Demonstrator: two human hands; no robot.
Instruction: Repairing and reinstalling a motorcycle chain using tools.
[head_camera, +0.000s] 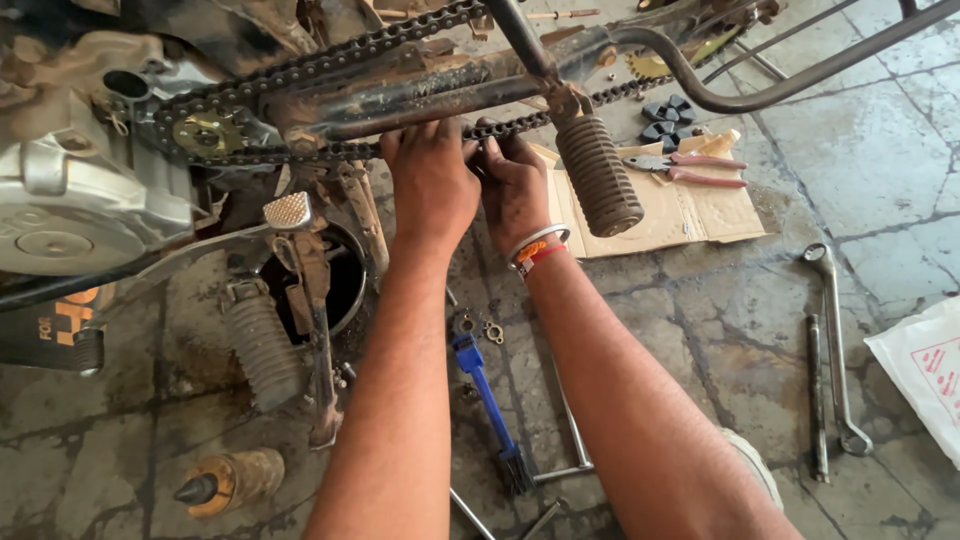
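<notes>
Stained concrete floor (700, 330), tools scattered. Left hand (432, 185) and right hand (512, 185) both pinch the lower run of the chain (330, 152). Chain sits on front sprocket (207, 133); ends apparently not yet joined, pliers (690, 168) unused on cardboard (690, 215).

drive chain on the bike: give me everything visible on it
The drive chain is a dark, greasy metal roller chain in two runs along the rusty swingarm. It wraps a brass-coloured front sprocket at the engine side and runs on toward a toothed rear sprocket, partly hidden. The lower run sags slightly. The left hand and right hand both have their fingers on the lower run, side by side, near the ribbed rubber footpeg.
</notes>
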